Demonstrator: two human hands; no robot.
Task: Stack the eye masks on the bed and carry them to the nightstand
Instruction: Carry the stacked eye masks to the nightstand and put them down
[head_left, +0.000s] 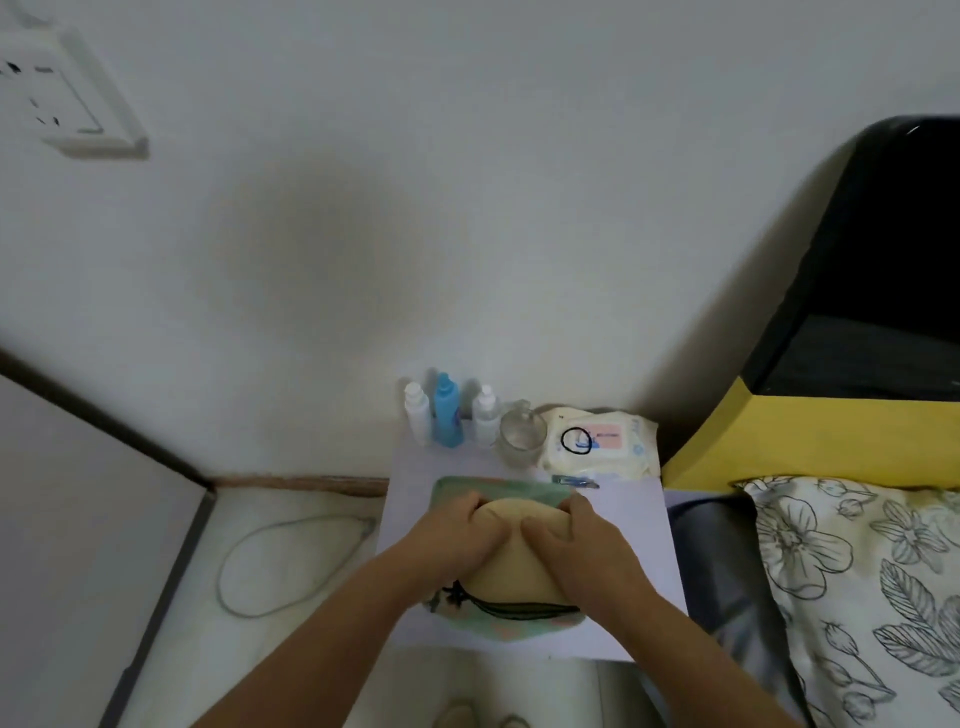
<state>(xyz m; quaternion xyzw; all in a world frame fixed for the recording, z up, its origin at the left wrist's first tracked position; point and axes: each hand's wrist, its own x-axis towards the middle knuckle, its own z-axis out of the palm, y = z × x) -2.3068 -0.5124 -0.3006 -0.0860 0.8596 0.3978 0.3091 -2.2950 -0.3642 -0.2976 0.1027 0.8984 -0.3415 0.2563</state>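
Note:
A stack of eye masks lies on the white nightstand (644, 525). The top one is a beige eye mask (511, 569) with a black strap along its near edge. Under it a green eye mask (457, 488) shows at the far and near edges. My left hand (460, 535) grips the left side of the stack with fingers curled over the far edge. My right hand (576, 545) holds the right side the same way. Both thumbs press on top of the beige mask.
At the back of the nightstand stand two white bottles (418, 413), a blue bottle (448, 410), a glass jar (522, 434) and a pack of wipes (602, 441) with a black hair tie. A floral pillow (857, 571) lies right. A cable (270, 561) loops on the floor left.

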